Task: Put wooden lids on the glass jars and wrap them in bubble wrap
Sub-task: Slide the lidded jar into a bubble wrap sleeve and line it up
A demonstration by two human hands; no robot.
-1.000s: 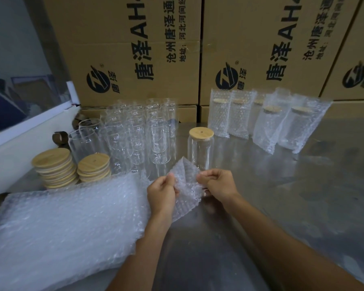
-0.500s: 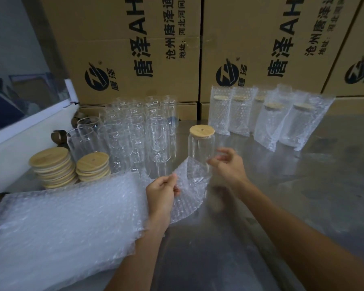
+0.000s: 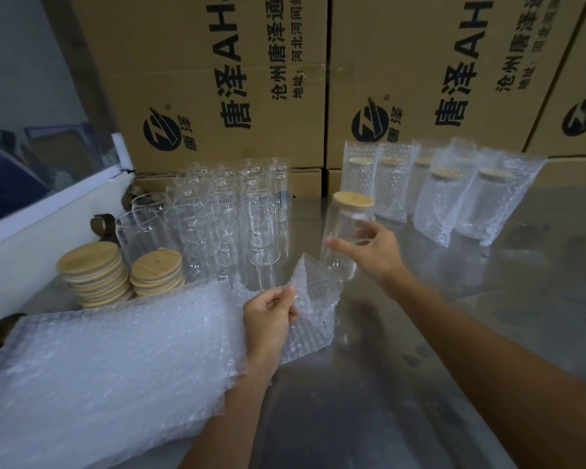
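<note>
A steel worktop (image 3: 403, 384) is backed by printed cardboard cartons (image 3: 224, 79). Nearest, a stack of bubble wrap bags (image 3: 109, 374) is spread at the left, where one bubble wrap bag (image 3: 313, 316) is pinched by the left hand (image 3: 268, 319). Beyond it, the lidded glass jar (image 3: 344, 238) is gripped and tilted by the right hand (image 3: 376, 252), fingers curled round it. Wooden lids (image 3: 122, 272) are stacked left; open jars (image 3: 230, 218) and wrapped jars (image 3: 433, 194) are ranged behind.

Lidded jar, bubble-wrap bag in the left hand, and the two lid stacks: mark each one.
Lidded jar (image 3: 344, 238): head view, on its glass body below the lid.
Bubble-wrap bag (image 3: 313, 309): head view, on its bubbled face right of the pinching fingers.
Lid stacks (image 3: 90, 262): head view, on the left stack's top lid.
</note>
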